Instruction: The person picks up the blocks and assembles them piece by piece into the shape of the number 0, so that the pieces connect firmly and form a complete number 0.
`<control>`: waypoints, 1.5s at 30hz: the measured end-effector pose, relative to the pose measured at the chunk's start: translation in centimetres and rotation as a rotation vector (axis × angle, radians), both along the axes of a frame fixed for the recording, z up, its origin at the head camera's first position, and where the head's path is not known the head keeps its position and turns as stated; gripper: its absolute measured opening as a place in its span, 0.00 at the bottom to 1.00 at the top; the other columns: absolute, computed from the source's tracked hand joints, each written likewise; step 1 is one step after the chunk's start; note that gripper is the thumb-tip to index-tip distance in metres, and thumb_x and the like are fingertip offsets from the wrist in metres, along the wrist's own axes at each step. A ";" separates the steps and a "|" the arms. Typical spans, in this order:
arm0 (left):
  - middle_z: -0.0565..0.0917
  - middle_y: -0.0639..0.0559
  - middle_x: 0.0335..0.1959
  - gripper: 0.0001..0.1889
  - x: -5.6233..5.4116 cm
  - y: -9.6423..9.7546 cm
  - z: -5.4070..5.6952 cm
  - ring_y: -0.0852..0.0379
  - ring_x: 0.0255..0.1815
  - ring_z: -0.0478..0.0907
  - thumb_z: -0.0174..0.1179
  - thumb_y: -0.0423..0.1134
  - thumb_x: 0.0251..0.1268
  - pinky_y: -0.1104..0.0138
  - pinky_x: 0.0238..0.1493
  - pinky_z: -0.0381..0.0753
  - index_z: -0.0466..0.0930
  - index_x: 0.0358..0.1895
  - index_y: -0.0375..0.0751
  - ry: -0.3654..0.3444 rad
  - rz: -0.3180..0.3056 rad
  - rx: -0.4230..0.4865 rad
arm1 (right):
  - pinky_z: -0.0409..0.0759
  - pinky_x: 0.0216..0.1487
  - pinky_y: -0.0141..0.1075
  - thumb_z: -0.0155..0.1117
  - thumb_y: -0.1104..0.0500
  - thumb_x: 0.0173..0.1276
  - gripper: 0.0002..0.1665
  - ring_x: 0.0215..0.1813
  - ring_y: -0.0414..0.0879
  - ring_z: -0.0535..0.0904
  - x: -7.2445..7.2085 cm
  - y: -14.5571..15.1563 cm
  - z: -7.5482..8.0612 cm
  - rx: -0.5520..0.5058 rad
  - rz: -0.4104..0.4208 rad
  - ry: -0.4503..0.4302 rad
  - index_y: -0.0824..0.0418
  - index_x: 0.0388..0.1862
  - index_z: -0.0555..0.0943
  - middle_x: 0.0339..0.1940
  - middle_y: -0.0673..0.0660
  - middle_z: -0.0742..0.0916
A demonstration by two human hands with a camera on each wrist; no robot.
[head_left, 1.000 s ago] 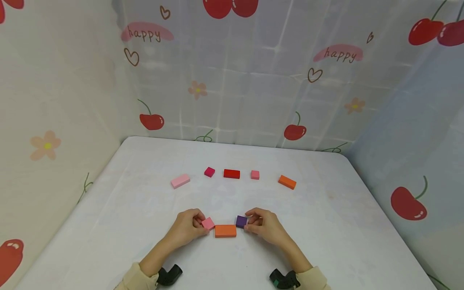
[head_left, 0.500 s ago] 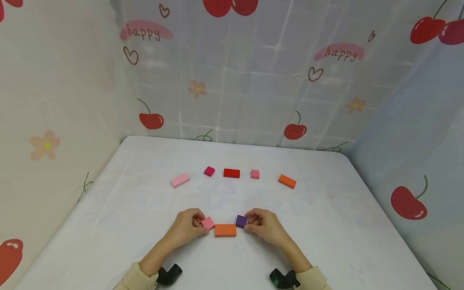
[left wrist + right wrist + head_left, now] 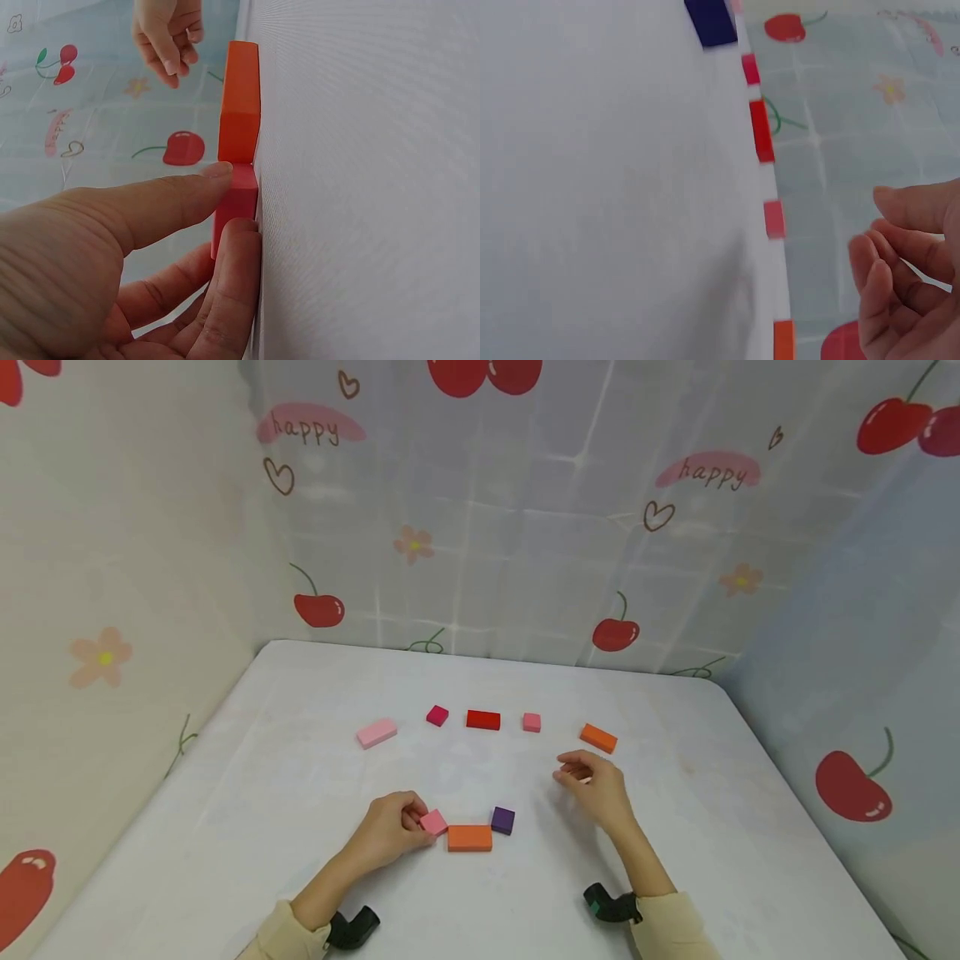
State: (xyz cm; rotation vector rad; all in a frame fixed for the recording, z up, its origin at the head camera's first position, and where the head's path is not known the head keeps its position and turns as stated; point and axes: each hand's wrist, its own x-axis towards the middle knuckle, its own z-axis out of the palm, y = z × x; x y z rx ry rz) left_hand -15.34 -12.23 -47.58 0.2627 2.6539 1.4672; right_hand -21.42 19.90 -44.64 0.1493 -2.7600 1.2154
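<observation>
The left hand (image 3: pixel 390 828) pinches the pink cube (image 3: pixel 433 822) between thumb and fingers, low on the table (image 3: pixel 480 910) and left of its middle. The cube stands turned at a slant, meeting the far left corner of the near orange block (image 3: pixel 469 838); the grip comes from the side away from that block, probably so the 2 can meet with no fingers between them, and the hold likely keeps the cube from slipping off its angle. The purple cube (image 3: pixel 502 820) sits untouched by either hand at the block's far right corner, also slightly turned, touching or all but touching; the 2 cubes flank the block much like mirror images, which looks deliberate. The right hand (image 3: pixel 598 787) is well apart from the left, fingers loosely bent, thumb clear of them and nothing in its grasp; it hangs over the table, nearest the far orange block (image 3: pixel 598 738) towards the far right corner. Left from there, 4 more pieces run along the far edge: the small pink cube (image 3: pixel 531 722), the red block (image 3: pixel 483 720), the crimson cube (image 3: pixel 437 716) and the pale block (image 3: pixel 377 733). These 5 lie apart, perhaps to leave room for fingers around each.
</observation>
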 end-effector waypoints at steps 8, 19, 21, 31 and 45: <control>0.78 0.54 0.25 0.14 -0.1 -0.1 -0.4 0.62 0.26 0.73 0.75 0.32 0.47 0.74 0.28 0.74 0.79 0.35 0.37 -0.009 0.005 -0.005 | 0.74 0.50 0.48 0.63 0.62 0.68 0.19 0.54 0.61 0.75 -4.9 5.5 0.1 0.063 -0.215 0.081 0.68 0.55 0.80 0.53 0.68 0.80; 0.78 0.53 0.25 0.14 0.0 -0.1 -0.4 0.60 0.27 0.73 0.75 0.32 0.46 0.74 0.28 0.73 0.79 0.35 0.37 -0.005 -0.006 0.012 | 0.73 0.58 0.53 0.57 0.62 0.71 0.21 0.59 0.63 0.74 -7.4 7.5 -1.6 0.114 -0.207 -0.110 0.69 0.60 0.77 0.56 0.71 0.80; 0.78 0.53 0.25 0.14 0.0 -0.1 -0.4 0.61 0.26 0.73 0.76 0.32 0.46 0.74 0.27 0.73 0.79 0.35 0.37 -0.005 -0.004 0.015 | 0.74 0.58 0.52 0.57 0.62 0.71 0.20 0.57 0.63 0.75 -7.6 7.5 -1.8 0.113 -0.195 -0.106 0.69 0.59 0.77 0.55 0.71 0.81; 0.78 0.54 0.25 0.14 0.0 -0.1 -0.2 0.63 0.25 0.73 0.75 0.33 0.46 0.74 0.27 0.74 0.80 0.35 0.37 0.007 -0.004 0.013 | 0.76 0.45 0.41 0.61 0.65 0.68 0.19 0.46 0.57 0.78 -7.6 7.0 -1.9 0.112 -0.147 -0.123 0.69 0.57 0.78 0.46 0.67 0.84; 0.77 0.53 0.26 0.15 -0.1 -0.1 -0.1 0.61 0.25 0.73 0.75 0.32 0.46 0.74 0.26 0.73 0.79 0.36 0.36 -0.026 -0.001 0.016 | 0.74 0.33 0.31 0.61 0.62 0.69 0.29 0.35 0.47 0.78 -7.6 6.2 -1.9 0.086 -0.044 -0.244 0.70 0.67 0.70 0.46 0.68 0.84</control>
